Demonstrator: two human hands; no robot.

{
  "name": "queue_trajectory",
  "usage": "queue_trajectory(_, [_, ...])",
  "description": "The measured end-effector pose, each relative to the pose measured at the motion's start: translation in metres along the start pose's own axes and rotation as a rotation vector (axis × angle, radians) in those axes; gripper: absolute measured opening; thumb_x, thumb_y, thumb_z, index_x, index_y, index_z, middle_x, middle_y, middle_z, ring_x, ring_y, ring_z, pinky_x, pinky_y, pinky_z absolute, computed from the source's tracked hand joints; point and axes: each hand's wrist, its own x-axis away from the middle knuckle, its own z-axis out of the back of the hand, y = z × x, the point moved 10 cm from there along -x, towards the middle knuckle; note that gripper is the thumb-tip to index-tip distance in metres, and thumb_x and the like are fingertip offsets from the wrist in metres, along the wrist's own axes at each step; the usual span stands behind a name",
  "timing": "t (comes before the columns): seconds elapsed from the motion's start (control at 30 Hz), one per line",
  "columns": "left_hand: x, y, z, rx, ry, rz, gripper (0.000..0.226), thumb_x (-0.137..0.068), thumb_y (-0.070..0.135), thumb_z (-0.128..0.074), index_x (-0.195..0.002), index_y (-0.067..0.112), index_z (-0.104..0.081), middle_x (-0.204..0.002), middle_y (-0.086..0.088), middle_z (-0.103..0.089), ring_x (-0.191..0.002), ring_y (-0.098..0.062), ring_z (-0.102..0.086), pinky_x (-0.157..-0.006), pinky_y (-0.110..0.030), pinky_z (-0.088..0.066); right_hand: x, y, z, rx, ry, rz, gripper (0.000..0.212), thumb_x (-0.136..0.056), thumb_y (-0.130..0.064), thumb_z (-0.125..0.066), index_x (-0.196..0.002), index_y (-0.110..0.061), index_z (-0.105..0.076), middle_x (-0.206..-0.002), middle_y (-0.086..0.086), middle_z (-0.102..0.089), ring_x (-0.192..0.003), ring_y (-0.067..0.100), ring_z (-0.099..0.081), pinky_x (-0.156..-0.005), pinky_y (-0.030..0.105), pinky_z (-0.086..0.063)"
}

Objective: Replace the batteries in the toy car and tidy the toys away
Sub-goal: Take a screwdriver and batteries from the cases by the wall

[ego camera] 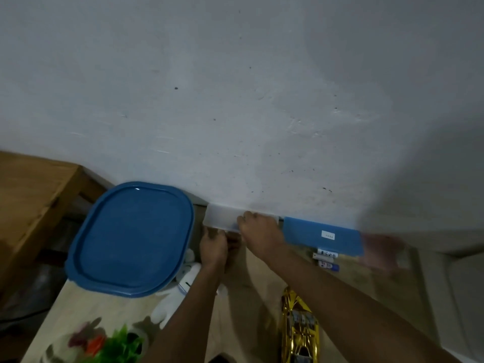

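The left hand [213, 246] steadies the translucent plastic case [222, 218] by the wall while the right hand [258, 227] clasps its top, probably for batteries; the gold toy car [298, 328] lies near.

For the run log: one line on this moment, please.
left hand: under clear box | right hand: on box | gold car: on table, untouched

Light wooden table [243, 268] against the wall: big blue-lidded tub [131, 239] far left, white plush toy [180, 286] beside it, gold toy car [300, 328] near centre, batteries [326, 259] far right under a blue lid [323, 235].
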Motion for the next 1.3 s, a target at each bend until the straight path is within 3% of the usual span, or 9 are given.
queue_trajectory(0.13, [-0.005, -0.004, 0.001, -0.005, -0.034, -0.014, 0.013, -0.097, 0.031, -0.052, -0.104, 0.029, -0.062, -0.095, -0.011, -0.074, -0.089, -0.029, -0.072, -0.087, -0.050, -0.058, -0.006, -0.005, -0.010, 0.039, -0.056, 0.055, 0.018, -0.091, -0.009, -0.054, -0.108, -0.008, -0.058, -0.106, 0.013, -0.062, -0.089, 0.027, -0.064, -0.070, 0.036, -0.051])
queue_trajectory(0.4, [-0.006, -0.006, -0.004, 0.064, -0.105, -0.003, 0.030, -0.099, 0.028, -0.052, -0.126, 0.018, -0.059, -0.108, -0.014, -0.072, -0.099, -0.030, -0.070, -0.095, -0.050, -0.054, -0.010, -0.012, -0.007, 0.078, -0.034, 0.153, 0.027, -0.090, -0.012, -0.056, -0.117, -0.007, -0.056, -0.105, 0.017, -0.062, -0.089, 0.033, -0.064, -0.071, 0.039, -0.051])
queue_trajectory(0.5, [-0.004, -0.005, -0.004, 0.082, -0.105, 0.005, 0.033, -0.099, 0.030, -0.051, -0.130, 0.020, -0.058, -0.111, -0.013, -0.071, -0.101, -0.030, -0.069, -0.098, -0.051, -0.053, -0.012, -0.010, -0.002, 0.072, -0.017, 0.183, 0.027, -0.081, -0.025, -0.069, -0.103, -0.011, -0.063, -0.085, 0.011, -0.066, -0.070, 0.028, -0.067, -0.056, 0.031, -0.047])
queue_trajectory(0.6, [-0.001, -0.002, -0.004, 0.097, -0.091, -0.005, 0.030, -0.100, 0.029, -0.049, -0.126, 0.021, -0.061, -0.109, -0.011, -0.072, -0.100, -0.028, -0.068, -0.097, -0.049, -0.053, -0.015, 0.001, 0.007, -0.016, 0.023, 0.159, 0.027, -0.080, -0.033, -0.067, -0.095, -0.012, -0.061, -0.077, 0.008, -0.064, -0.060, 0.026, -0.062, -0.055, 0.029, -0.044])
queue_trajectory(0.8, [0.009, 0.003, 0.000, 0.069, 0.014, -0.091, 0.030, -0.101, 0.039, -0.049, -0.107, 0.016, -0.068, -0.094, -0.006, -0.074, -0.091, -0.019, -0.070, -0.089, -0.041, -0.056, -0.003, 0.024, 0.041, -0.120, 0.302, 0.054, 0.011, -0.071, -0.013, -0.071, -0.068, -0.014, -0.061, -0.061, 0.001, -0.061, -0.050, 0.017, -0.054, -0.042, 0.029, -0.046])
queue_trajectory(1.0, [0.016, 0.007, -0.001, 0.130, 0.028, -0.129, 0.024, -0.102, 0.034, -0.048, -0.104, 0.016, -0.064, -0.088, -0.008, -0.073, -0.083, -0.021, -0.072, -0.067, -0.026, -0.055, 0.014, 0.045, 0.058, -0.186, 0.509, -0.196, 0.016, -0.075, -0.019, -0.081, -0.065, -0.018, -0.068, -0.057, -0.003, -0.064, -0.046, 0.010, -0.054, -0.042, 0.023, -0.044])
queue_trajectory(1.13, [0.017, 0.006, 0.003, 0.136, 0.039, -0.115, 0.025, -0.102, 0.032, -0.048, -0.108, 0.012, -0.063, -0.083, -0.006, -0.073, -0.074, -0.015, -0.071, -0.055, -0.014, -0.050, 0.028, 0.058, 0.044, -0.530, 0.544, -0.387, 0.011, -0.087, -0.027, -0.070, -0.083, -0.017, -0.067, -0.077, -0.003, -0.070, -0.066, 0.013, -0.064, -0.055, 0.032, -0.055])
queue_trajectory(1.23, [0.014, 0.007, 0.003, 0.121, 0.026, -0.114, 0.027, -0.103, 0.032, -0.047, -0.113, 0.011, -0.062, -0.079, -0.005, -0.074, -0.067, -0.013, -0.072, -0.054, -0.015, -0.051, 0.033, 0.045, 0.029, -0.477, 0.492, -0.347, 0.004, -0.089, -0.024, -0.067, -0.090, -0.020, -0.067, -0.090, -0.004, -0.069, -0.081, 0.012, -0.063, -0.061, 0.027, -0.054])
queue_trajectory(1.3, [0.013, 0.007, 0.003, 0.124, 0.019, -0.113, 0.027, -0.103, 0.032, -0.048, -0.119, 0.014, -0.059, -0.076, -0.005, -0.074, -0.063, -0.012, -0.073, -0.053, -0.015, -0.053, 0.025, 0.041, 0.010, -0.399, 0.331, -0.317, 0.013, -0.089, -0.025, -0.065, -0.102, -0.023, -0.070, -0.103, -0.006, -0.071, -0.094, 0.012, -0.062, -0.070, 0.026, -0.052])
